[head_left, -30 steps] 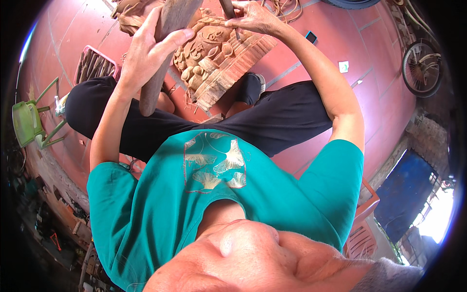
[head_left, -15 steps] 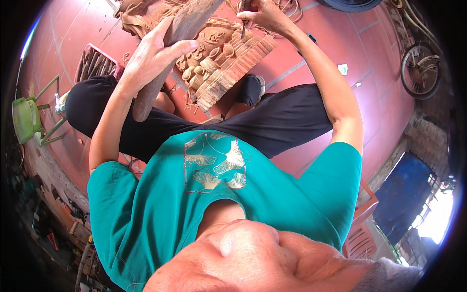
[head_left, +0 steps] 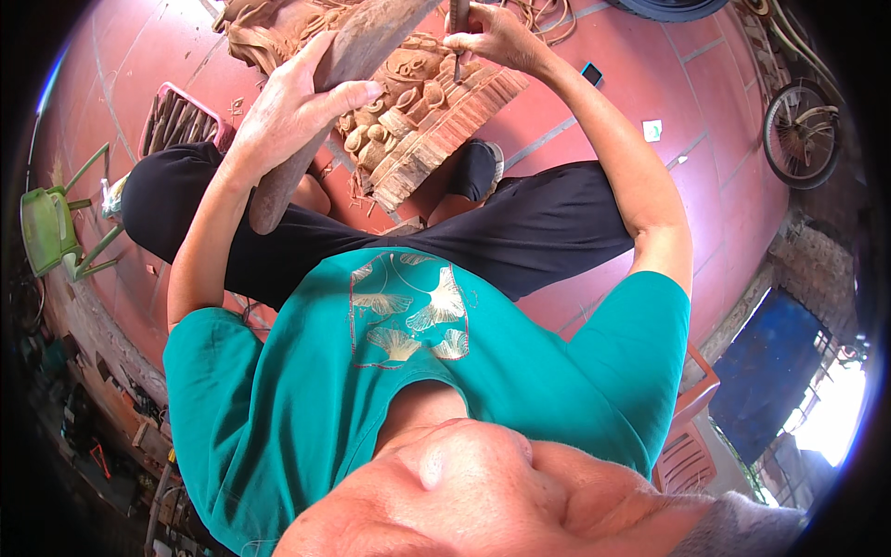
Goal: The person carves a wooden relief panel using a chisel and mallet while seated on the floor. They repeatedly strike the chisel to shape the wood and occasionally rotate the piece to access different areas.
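Observation:
In my left hand [head_left: 299, 110] is a long wooden mallet [head_left: 271, 197], a smooth brown club, its lower end near my thigh and its upper end running past the top edge. My right hand [head_left: 506, 39] has its fingers closed round a wood chisel [head_left: 458, 19] with a dark handle, held nearly upright. The tip of the blade meets a reddish-brown wood carving [head_left: 408, 153] with rounded relief shapes and a stepped edge. This carving lies on the floor between my legs, partly covered by the mallet. The mallet's upper part is close to the chisel handle.
A pink basket [head_left: 221, 125] of dark, stick-like tools stands at the left, near a green chair [head_left: 48, 232]. On the tiled floor [head_left: 640, 46] lie a small dark device [head_left: 592, 73] and wood chips. Toward the right are a bicycle wheel [head_left: 802, 135] and a reddish plastic chair [head_left: 687, 455].
My right hand and the chisel have shifted slightly left and nearer to me over the carving. The mallet's upper end has swung a little right, closer to the chisel.

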Available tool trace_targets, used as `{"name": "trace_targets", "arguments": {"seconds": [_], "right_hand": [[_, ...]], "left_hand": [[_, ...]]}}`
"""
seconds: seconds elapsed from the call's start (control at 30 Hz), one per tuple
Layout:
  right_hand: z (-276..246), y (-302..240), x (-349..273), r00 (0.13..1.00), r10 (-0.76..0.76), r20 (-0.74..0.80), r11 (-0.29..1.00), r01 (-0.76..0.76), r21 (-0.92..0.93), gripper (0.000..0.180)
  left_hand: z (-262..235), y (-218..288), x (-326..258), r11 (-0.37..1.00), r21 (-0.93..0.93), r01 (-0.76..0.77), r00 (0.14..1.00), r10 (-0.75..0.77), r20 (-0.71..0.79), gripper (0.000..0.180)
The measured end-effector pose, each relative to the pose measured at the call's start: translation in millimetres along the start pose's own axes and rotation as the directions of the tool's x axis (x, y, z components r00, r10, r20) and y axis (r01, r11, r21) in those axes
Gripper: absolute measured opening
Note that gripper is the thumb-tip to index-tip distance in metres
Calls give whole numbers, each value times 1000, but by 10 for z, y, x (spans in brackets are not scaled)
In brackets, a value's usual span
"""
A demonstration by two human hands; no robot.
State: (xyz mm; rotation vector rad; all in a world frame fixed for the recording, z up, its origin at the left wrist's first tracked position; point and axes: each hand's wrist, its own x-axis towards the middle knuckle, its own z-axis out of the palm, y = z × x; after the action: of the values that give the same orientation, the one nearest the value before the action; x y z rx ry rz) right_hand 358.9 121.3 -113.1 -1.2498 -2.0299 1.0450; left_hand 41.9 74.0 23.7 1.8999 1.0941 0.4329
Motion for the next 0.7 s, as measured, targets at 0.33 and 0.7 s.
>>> {"name": "trace_targets", "arguments": {"seconds": [0.33,0.7], "right_hand": [[15,-4,8,997,43,68,979,-56,194,23],[-137,-225,-67,972,221,78,915,-234,328,19]], "left_hand": [[41,25,21,991,-88,-101,992,95,-78,68],[-5,106,-27,975,-220,-16,999,6,-48,58]]}}
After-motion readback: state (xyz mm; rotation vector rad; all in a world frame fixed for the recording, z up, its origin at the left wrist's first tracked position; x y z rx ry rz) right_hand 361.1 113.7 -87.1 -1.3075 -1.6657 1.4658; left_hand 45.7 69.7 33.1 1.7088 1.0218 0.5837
